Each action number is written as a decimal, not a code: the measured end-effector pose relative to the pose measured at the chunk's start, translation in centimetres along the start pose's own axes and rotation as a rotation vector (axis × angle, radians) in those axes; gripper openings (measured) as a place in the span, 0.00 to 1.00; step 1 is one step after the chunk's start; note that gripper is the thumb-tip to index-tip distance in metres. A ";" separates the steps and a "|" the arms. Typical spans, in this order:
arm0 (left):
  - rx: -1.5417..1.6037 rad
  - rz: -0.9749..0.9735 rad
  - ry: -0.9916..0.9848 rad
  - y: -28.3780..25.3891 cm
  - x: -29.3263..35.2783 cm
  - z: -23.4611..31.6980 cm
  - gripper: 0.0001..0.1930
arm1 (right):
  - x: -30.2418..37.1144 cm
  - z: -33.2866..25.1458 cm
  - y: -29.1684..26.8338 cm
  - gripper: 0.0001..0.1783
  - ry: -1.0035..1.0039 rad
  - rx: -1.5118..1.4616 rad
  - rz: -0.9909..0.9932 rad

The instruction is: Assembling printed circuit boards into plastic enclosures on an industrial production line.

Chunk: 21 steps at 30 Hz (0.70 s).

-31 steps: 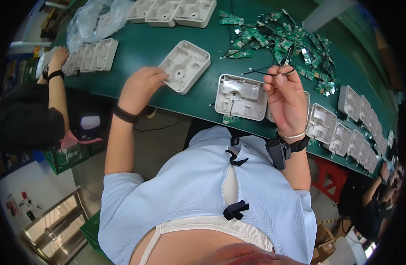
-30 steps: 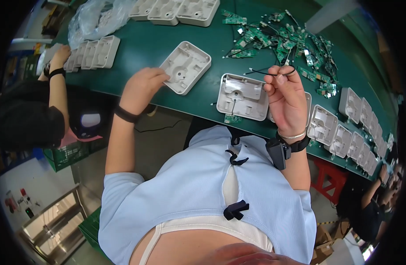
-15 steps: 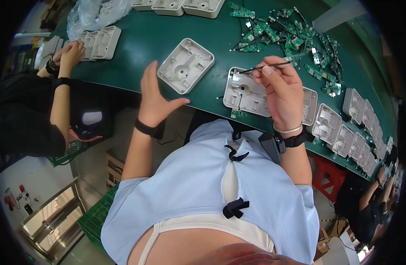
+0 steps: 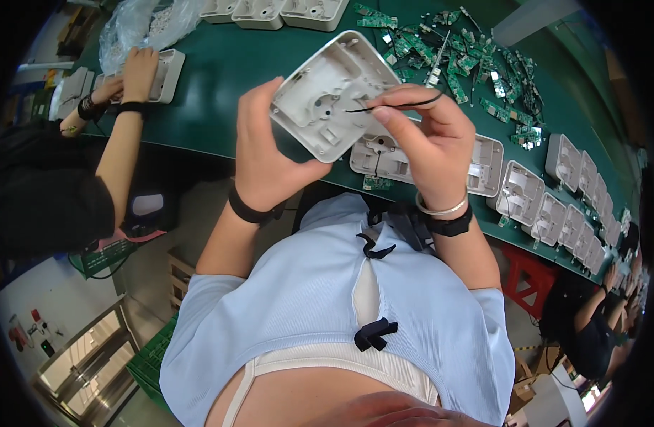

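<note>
My left hand [image 4: 266, 146] grips a white plastic housing [image 4: 327, 92] by its lower left side and holds it tilted above the green table [image 4: 220, 71], hollow inside facing me. My right hand [image 4: 423, 142] pinches a thin black wire [image 4: 394, 107] between thumb and fingers. The wire's free end reaches across the housing's inside. Below my right hand another white housing [image 4: 376, 156] lies open on the table with a small green board [image 4: 376, 183] at its near edge.
A pile of green circuit boards [image 4: 476, 64] lies at the back right. A row of white housings [image 4: 554, 206] runs along the right edge. More housings [image 4: 270, 11] and a plastic bag [image 4: 138, 28] sit at the back left. A co-worker's hands [image 4: 128, 78] work at the left.
My left hand reached to the housing on the table, picked it up and lifted it toward me. My right hand brought the black wire over to its inside.
</note>
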<state>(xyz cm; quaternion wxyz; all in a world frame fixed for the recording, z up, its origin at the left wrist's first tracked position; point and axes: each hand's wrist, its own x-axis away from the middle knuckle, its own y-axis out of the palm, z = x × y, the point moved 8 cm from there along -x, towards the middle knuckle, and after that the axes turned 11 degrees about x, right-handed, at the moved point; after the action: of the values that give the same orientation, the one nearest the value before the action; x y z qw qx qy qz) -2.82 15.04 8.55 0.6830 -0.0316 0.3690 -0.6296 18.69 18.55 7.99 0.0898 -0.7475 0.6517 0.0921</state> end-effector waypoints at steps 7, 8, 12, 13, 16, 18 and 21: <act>0.005 -0.034 0.134 2.0 -1.5 2.9 0.55 | 0.5 -2.5 -0.3 0.08 -0.346 0.526 0.093; 0.000 -0.036 0.147 2.1 -1.6 3.1 0.55 | 0.5 -2.5 -0.4 0.08 -0.344 0.527 0.096; -0.008 -0.040 0.179 2.4 -1.8 3.7 0.55 | 0.7 -3.2 -0.5 0.09 -0.450 0.729 0.162; -0.006 -0.038 0.186 2.4 -1.9 3.8 0.55 | 0.8 -3.2 -0.6 0.09 -0.466 0.759 0.183; 0.006 -0.038 0.185 2.7 -1.7 4.1 0.55 | 1.0 -3.3 -0.8 0.10 -0.498 0.818 0.226; 0.029 -0.039 0.172 2.9 -1.6 4.1 0.56 | 1.3 -3.7 -0.4 0.10 -0.521 0.820 0.200; 0.029 -0.062 0.142 3.1 -1.4 3.9 0.56 | 1.3 -3.8 0.3 0.10 -0.526 0.822 0.171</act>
<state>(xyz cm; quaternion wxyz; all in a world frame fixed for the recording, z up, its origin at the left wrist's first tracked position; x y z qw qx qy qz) 1.98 15.28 10.50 0.6356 0.0115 0.4060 -0.6566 18.63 16.29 11.30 0.5307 -0.5456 0.6482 0.0199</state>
